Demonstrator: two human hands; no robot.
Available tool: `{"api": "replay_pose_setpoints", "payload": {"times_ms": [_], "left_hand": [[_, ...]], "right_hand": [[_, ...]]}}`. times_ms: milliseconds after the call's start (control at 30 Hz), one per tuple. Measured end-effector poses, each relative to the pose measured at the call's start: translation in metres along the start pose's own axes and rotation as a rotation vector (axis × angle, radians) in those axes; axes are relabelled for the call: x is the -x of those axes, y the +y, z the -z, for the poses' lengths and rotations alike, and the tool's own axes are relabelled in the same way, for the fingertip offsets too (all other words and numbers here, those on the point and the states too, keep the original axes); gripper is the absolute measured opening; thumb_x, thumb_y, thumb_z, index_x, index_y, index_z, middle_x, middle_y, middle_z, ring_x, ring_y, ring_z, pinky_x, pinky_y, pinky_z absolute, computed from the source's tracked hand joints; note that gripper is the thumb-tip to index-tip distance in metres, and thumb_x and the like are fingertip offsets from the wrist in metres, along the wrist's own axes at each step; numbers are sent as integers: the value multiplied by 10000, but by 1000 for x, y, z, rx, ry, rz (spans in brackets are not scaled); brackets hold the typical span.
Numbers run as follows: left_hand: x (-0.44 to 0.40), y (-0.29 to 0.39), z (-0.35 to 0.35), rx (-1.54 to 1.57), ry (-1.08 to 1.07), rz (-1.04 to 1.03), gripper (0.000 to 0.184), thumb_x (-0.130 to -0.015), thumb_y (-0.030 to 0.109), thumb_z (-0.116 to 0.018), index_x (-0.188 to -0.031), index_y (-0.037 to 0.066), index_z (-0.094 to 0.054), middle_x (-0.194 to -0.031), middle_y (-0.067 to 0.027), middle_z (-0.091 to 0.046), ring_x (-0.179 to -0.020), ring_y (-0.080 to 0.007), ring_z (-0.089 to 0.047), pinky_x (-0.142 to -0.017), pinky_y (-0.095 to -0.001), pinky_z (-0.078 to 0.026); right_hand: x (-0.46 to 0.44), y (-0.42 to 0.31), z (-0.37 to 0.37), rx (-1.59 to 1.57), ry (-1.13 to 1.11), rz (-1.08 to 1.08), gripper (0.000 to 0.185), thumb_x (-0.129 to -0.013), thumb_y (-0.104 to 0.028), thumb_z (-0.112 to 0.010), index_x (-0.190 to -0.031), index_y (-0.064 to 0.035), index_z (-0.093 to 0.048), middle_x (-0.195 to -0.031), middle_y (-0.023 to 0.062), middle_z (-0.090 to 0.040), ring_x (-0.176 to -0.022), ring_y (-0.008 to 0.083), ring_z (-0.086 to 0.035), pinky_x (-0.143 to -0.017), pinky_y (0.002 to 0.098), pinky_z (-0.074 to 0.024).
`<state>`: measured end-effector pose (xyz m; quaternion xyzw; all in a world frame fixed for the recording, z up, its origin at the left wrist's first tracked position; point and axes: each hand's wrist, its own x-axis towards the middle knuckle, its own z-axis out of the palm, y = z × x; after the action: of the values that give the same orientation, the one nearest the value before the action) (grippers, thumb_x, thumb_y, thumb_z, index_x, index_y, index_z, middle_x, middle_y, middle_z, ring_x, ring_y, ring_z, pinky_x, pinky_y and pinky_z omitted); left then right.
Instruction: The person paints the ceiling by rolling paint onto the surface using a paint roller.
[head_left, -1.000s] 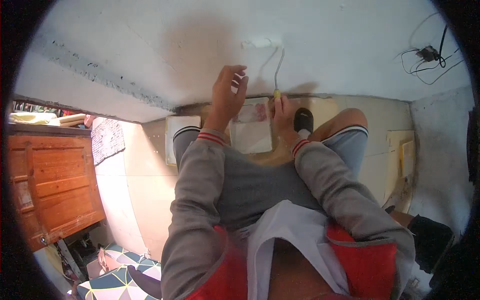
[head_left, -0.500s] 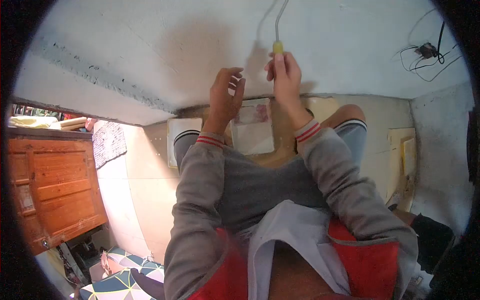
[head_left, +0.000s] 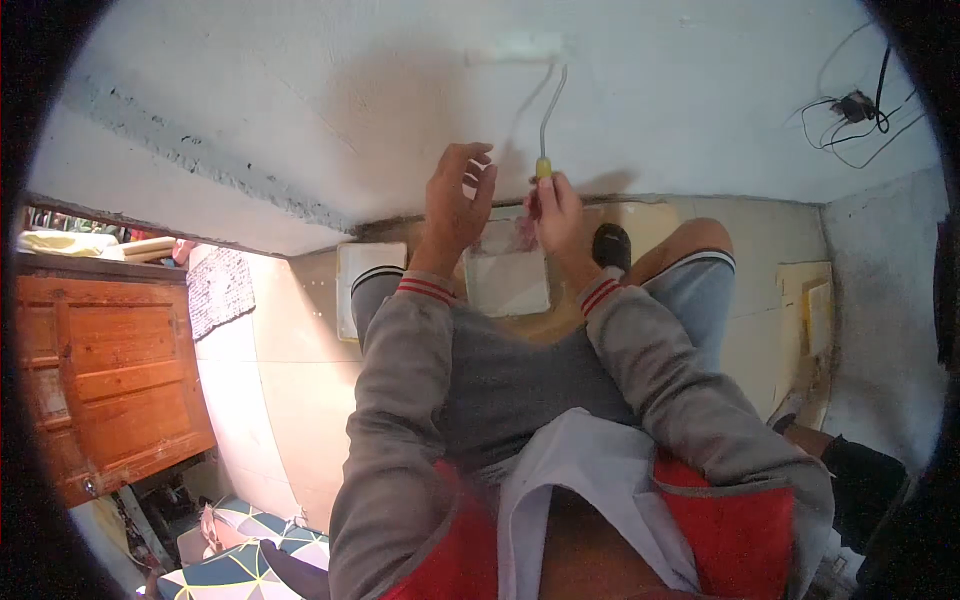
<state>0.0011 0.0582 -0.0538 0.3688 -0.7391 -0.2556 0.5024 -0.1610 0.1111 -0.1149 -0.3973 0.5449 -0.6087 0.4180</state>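
Observation:
My right hand (head_left: 562, 212) is closed round the yellow handle of a paint roller (head_left: 543, 168). Its bent metal rod runs up to a pale roller head (head_left: 515, 50) that lies against the white wall (head_left: 400, 110) and almost blends into it. Beside it, my left hand (head_left: 460, 198) is raised with its fingers loosely bent and apart, holding nothing. Below and between both hands a white rectangular tray (head_left: 508, 290) with a reddish patch at its far end rests on the floor.
Another white container (head_left: 350, 290) stands by my left leg. Loose black wires (head_left: 856, 106) stick out of the wall at right. An orange wooden door (head_left: 125, 370) is at left. At lower right are a person's leg and black clothing (head_left: 860, 490).
My right hand has moved down with the roller, bringing the roller head into view on the wall. My left hand has barely moved. A black shoe beside my right wrist now shows more fully.

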Motion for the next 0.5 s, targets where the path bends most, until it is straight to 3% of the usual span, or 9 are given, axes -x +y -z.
{"api": "replay_pose_setpoints", "payload": {"times_ms": [167,367,500], "left_hand": [[0,1,0,-8,6,4,255,-940,23,-670,-1190,48,-630,-1011,-108,-653,-780,-204,-674,-676,-328,-569],[0,4,1,5,2,11,255,-941,19,-669,-1191,48,-630,-1016,-111,-652,-781,-204,-674,-678,-328,-570],[0,2,3,-5,-3,18,259,-942,15,-681,-1194,56,-638,-1014,-97,-660,-815,-192,-672,-706,-324,-573]], "right_hand": [[20,65,13,55,25,-17,302,-1105,-288,-491,-985,-27,-584,-702,26,-580,-606,110,-554,-564,294,-477],[16,87,16,83,70,21,294,-1098,-271,-495,-966,-28,-595,-702,30,-598,-598,130,-568,-544,322,-477],[1,49,10,64,69,-11,305,-1096,-273,-503,-973,-10,-597,-714,36,-609,-606,131,-562,-561,320,-478]]}}
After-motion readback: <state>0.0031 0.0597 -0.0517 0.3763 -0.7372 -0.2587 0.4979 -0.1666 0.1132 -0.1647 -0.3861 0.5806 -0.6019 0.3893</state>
